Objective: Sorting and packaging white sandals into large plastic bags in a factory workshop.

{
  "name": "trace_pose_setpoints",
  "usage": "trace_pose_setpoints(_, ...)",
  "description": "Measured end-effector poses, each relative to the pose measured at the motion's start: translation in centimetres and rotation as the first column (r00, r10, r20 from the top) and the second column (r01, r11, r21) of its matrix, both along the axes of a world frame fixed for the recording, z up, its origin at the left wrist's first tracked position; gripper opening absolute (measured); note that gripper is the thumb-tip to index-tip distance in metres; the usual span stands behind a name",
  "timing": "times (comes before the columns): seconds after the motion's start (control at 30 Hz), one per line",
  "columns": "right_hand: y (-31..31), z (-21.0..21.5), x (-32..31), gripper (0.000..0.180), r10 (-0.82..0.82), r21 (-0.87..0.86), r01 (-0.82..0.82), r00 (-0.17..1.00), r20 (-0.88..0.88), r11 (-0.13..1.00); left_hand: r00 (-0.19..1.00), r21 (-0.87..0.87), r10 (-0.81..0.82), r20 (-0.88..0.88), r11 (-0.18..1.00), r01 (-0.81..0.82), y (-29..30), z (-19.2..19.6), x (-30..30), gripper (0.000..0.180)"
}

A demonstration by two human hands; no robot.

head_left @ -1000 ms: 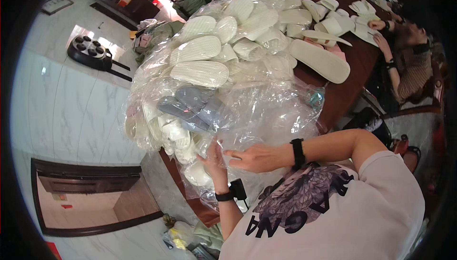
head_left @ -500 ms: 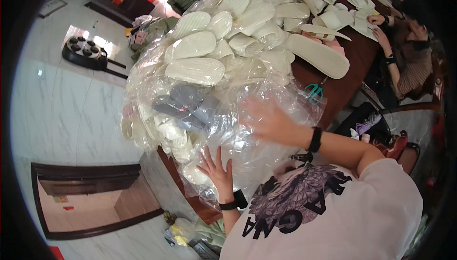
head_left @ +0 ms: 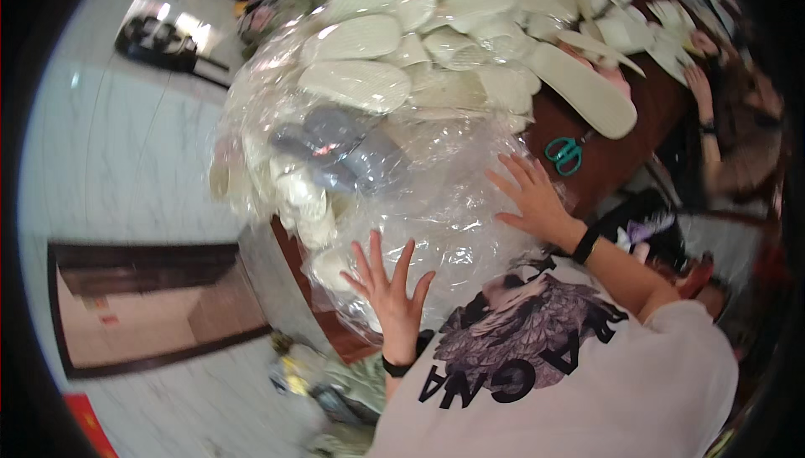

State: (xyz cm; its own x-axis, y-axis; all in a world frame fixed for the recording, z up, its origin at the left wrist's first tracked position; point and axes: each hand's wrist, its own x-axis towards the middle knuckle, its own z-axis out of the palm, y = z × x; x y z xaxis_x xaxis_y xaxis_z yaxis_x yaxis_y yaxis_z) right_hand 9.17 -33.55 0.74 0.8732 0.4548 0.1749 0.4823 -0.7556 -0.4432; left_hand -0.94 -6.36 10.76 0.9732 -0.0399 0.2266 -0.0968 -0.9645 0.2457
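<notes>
Clear plastic bagging [head_left: 453, 215] lies crumpled on the table in front of me. My left hand [head_left: 389, 286] is over its near left part, fingers spread, holding nothing. On its right side my right hand [head_left: 534, 198] rests on or just above the film, fingers also apart and nothing in them. Beyond my hands a pair of grey slippers [head_left: 356, 152] sits in clear wrapping. Behind and around it is a big heap of cream slippers [head_left: 356, 83], many under shiny film. Scissors with teal handles [head_left: 564, 156] lie right of the bagging, near my right hand.
The dark brown table [head_left: 549, 123] carries the heap. One cream slipper [head_left: 583, 89] lies toward its right side. At the far right a co-worker's hand [head_left: 698, 85] is beside more cream slippers. Left, on the marble floor [head_left: 142, 181], is a black stool-like object [head_left: 155, 43].
My right hand has moved right, from over the middle of the film to its right side. My left hand stays spread near the same spot. The view has shifted a little.
</notes>
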Motion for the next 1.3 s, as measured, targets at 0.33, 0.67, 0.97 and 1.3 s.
trace_pose_setpoints(0.33, -1.2, -2.8, 0.4, 0.056, -0.005, 0.035, 0.001, 0.995, 0.098, 0.999, 0.992, -0.171, 0.085, 0.096, 0.983, -0.068, 3.9, -6.6, -0.7, 0.065)
trace_pose_setpoints(0.67, 12.0, 7.7, 2.6, 0.074, 0.474, -0.077, -0.474, 0.827, 0.302, 0.877, 0.722, -0.630, 0.691, 0.031, 0.575, -0.523, 2.3, -9.7, -3.1, 0.092)
trace_pose_setpoints(0.97, 16.6, 4.2, 4.9, 0.096, 0.536, -0.151, -0.515, 0.795, 0.283, 0.844, 0.695, -0.581, 0.715, 0.070, 0.596, -0.555, 1.1, -8.1, -3.4, 0.087)
trace_pose_setpoints(1.3, 14.5, 11.1, 4.9, 0.093, 0.613, 0.007, -0.615, 0.786, 0.078, 0.788, 0.947, -0.822, 0.266, 0.179, 0.569, -0.005, 2.0, -6.3, -4.2, 0.039)
